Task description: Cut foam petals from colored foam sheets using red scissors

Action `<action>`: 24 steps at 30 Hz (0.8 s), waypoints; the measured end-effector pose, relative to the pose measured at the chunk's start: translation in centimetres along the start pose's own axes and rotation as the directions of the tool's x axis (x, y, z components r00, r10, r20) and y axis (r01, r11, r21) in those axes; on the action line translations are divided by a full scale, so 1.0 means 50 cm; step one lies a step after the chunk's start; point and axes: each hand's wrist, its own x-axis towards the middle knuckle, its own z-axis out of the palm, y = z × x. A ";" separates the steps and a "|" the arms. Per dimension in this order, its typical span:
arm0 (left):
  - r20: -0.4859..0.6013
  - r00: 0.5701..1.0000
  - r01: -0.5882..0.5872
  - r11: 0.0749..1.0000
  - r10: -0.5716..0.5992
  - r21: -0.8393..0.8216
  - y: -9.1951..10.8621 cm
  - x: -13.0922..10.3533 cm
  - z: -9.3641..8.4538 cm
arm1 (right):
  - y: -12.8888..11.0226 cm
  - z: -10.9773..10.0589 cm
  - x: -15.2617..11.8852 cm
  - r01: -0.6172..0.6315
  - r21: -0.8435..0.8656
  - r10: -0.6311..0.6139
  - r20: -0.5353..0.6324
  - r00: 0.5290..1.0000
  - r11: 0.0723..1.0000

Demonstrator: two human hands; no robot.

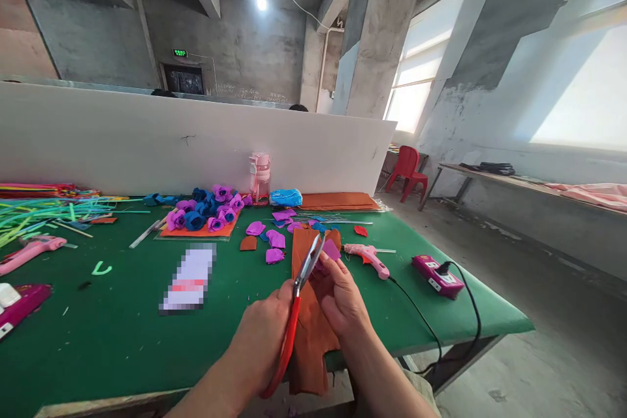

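Observation:
My left hand [264, 333] is closed around scissors [289, 339] with red handles, their blades pointing away and slightly parted. In my right hand [343, 297], the fingertips pinch a small purple crepe paper piece [332, 249] beside the blade tips. Beneath both hands lies a long brown paper strip [313, 317], its near end hanging over the table edge. Several loose purple pieces [275, 256] lie ahead and to the left. A brown piece [248, 243] and a red piece [360, 230] lie near them.
On the green table [122, 353] are a pink glue gun [369, 258], a purple power strip [437, 275], paper flowers [200, 209], a pink bottle [260, 177] and pipe cleaners [44, 212]. Another glue gun [34, 251] lies left. A white partition [147, 144] stands behind.

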 end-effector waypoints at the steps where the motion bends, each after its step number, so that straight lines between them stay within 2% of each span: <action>1: -0.010 1.000 -0.011 1.000 0.011 -0.018 -0.004 0.000 0.005 | -0.001 -0.001 0.001 -0.002 -0.015 0.002 -0.002 1.000 1.000; 7: -0.007 1.000 -0.010 0.990 0.009 -0.140 -0.015 0.000 0.024 | -0.005 -0.009 0.005 -0.002 -0.075 0.002 -0.003 1.000 0.997; 11: 0.005 0.999 0.033 0.979 -0.033 -0.203 -0.003 -0.002 0.011 | -0.010 -0.011 0.007 -0.005 -0.067 0.003 -0.031 1.000 0.998; 16: -0.044 0.995 0.071 0.959 -0.086 -0.275 0.003 -0.005 -0.007 | -0.018 -0.009 0.007 -0.028 0.020 0.030 -0.086 0.996 0.999; 21: -0.102 0.994 0.013 0.983 -0.033 -0.186 -0.003 -0.003 -0.010 | -0.016 -0.010 0.007 -0.112 0.102 0.122 -0.103 0.987 0.989; 24: -0.037 0.999 0.029 0.997 -0.031 -0.065 -0.003 -0.001 -0.013 | -0.017 -0.011 0.007 -0.100 0.066 0.104 -0.066 0.992 0.993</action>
